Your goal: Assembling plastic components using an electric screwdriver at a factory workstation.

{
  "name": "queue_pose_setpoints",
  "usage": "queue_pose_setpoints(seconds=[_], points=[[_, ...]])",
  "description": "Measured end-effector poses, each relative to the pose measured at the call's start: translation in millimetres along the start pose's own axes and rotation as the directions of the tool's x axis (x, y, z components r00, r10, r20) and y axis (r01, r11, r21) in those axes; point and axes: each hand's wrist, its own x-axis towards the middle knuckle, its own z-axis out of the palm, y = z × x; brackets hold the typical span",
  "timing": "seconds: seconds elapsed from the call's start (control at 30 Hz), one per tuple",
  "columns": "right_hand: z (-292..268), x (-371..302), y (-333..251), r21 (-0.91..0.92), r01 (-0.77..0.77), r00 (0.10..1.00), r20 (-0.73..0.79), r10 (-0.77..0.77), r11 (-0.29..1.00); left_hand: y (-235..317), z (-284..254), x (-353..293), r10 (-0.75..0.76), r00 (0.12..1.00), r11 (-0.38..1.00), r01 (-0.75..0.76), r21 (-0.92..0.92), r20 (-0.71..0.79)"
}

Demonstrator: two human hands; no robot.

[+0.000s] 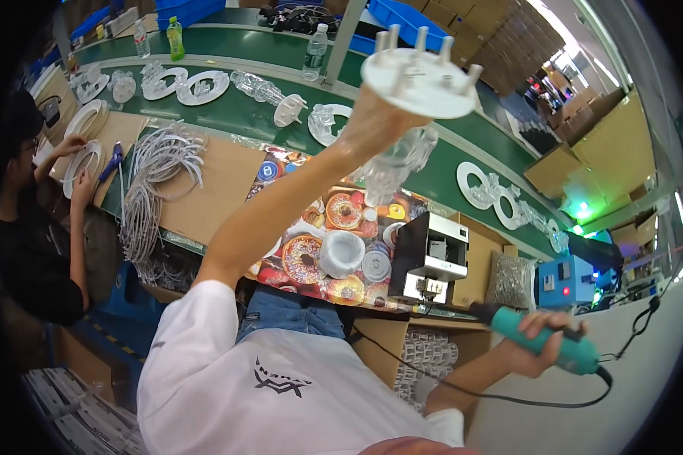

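Observation:
My left hand (375, 125) is raised over the bench, closed round a white round base (428, 95). Several short white pegs stand up from its face. Below it hangs crumpled clear plastic (390, 171); what it wraps I cannot make out. On the right, my right hand (535, 349) grips a teal electric screwdriver (508, 324) whose dark tip points left, toward the bench edge. A black cord trails from its back end. A white cup-shaped part (341, 253) and a clear round lid-like piece (375, 265) rest on the donut-print mat (292, 284) between my arms.
A small white-and-black machine (441, 246) sits right of the mat. Bundled white cables (155, 174) lie left. Behind runs a green conveyor (227, 114) carrying white rings, plastic-wrapped parts and a bottle (315, 53). At far left a co-worker (34, 220) handles white rings. A blue box (565, 282) stands right.

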Motion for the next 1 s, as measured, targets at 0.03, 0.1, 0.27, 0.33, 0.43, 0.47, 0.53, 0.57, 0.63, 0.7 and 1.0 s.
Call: queue_pose_setpoints(seconds=[0.03,0.1,0.27,0.33,0.43,0.47,0.53,0.57,0.63,0.7,1.0], points=[[-3.7,-13.4,13.9,0.035,-0.084,0.996,0.006,0.084,0.996,-24.6,1.1,3.6,0.176,0.984,0.97,-0.172,0.172,-0.007],[-6.8,-30.3,13.1,-0.004,-0.149,0.989,-0.014,0.148,0.989,2.9,22.6,38.2,-0.061,0.988,0.931,0.107,-0.349,0.14],[-4.6,-54.3,23.9,-0.153,-0.307,0.951,-0.002,0.311,0.939,-10.5,140.2,45.5,0.09,0.99,0.965,-0.06,-0.256,0.106],[-5.9,-61.2,28.6,-0.204,-0.336,0.94,-0.006,0.342,0.92,-24.5,174.9,36.6,-0.002,0.91,0.958,0.121,-0.259,0.416],[-4.1,-65.2,40.2,-0.244,-0.393,0.909,0.04,0.414,0.887,-100.1,241.0,-11.4,0.03,0.93,0.998,-0.046,0.035,0.365],[-1.1,-67.3,42.7,-0.256,-0.403,0.905,0.032,0.425,0.879,-121.6,257.3,-29.6,0.026,0.933,0.998,-0.044,0.043,0.359],[7.4,-70.2,42.1,-0.286,-0.443,0.882,0.03,0.47,0.85,-152.2,279.2,-55.9,0.173,0.935,0.931,-0.257,0.258,0.31],[-10.9,-57.1,30.5,-0.301,-0.443,0.881,0.027,0.472,0.845,-156.3,288.9,-65.3,0.17,0.937,0.937,-0.25,0.246,0.305],[-58.5,-21.5,7.2,0.152,-0.954,-0.251,0.068,0.966,-0.258,-161.4,304.0,-79.3,0.059,0.857,0.921,-0.244,0.302,0.512],[-24.1,-35.2,22.2,0.119,-0.993,0.027,0.241,0.97,-0.001,-179.7,307.4,-95.0,0.03,0.838,0.905,-0.254,0.341,0.545],[5.8,-82.9,83.2,0.045,-0.495,0.844,0.264,0.467,0.868,-212.7,273.8,-130.2,-0.012,0.911,0.829,-0.221,0.515,0.411]])
